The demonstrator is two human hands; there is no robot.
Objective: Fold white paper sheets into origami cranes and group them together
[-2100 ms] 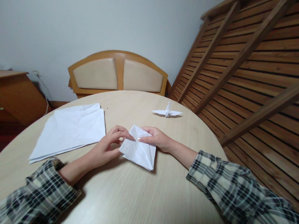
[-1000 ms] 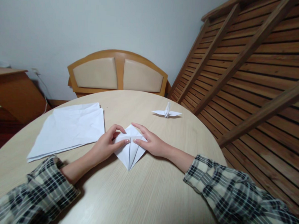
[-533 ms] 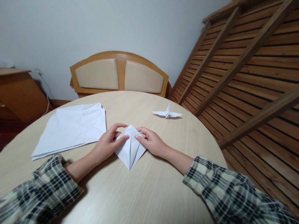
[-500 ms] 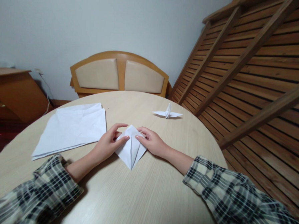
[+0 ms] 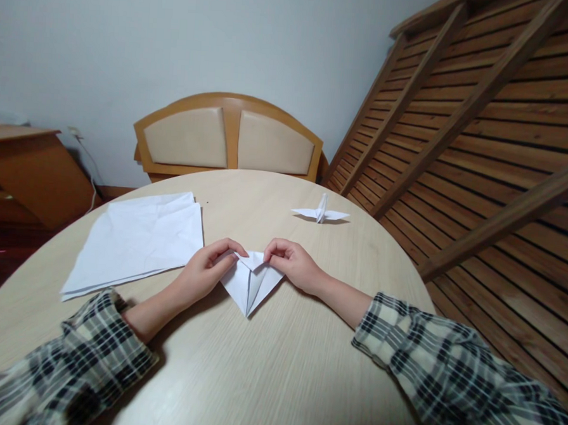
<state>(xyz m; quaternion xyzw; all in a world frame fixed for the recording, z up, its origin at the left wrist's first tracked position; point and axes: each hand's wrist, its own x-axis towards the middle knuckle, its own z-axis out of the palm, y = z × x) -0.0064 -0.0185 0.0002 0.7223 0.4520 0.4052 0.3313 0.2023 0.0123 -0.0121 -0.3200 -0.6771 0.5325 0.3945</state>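
Note:
Between my hands is a folded white sheet of origami paper (image 5: 252, 287), its lower point toward me and its top corner bent down over the front flaps. My left hand (image 5: 209, 264) pinches the upper left of the fold with thumb and forefinger. On the other side, my right hand (image 5: 294, 264) is closed on the upper right edge, thumb against forefinger. The fingers cover parts of both upper edges. Farther back on the right stands a finished white paper crane (image 5: 321, 209) with its wings spread, apart from my hands.
A stack of white paper sheets (image 5: 134, 246) lies left on the round wooden table (image 5: 256, 376). Behind the table stands a padded headboard (image 5: 233, 134). Wooden slats (image 5: 482, 140) lean at the right, and a brown cabinet (image 5: 29, 174) stands at the far left.
The fold's top corner, which pointed away from me, is now bent down toward me. Both hands have shifted their fingers to the top edge.

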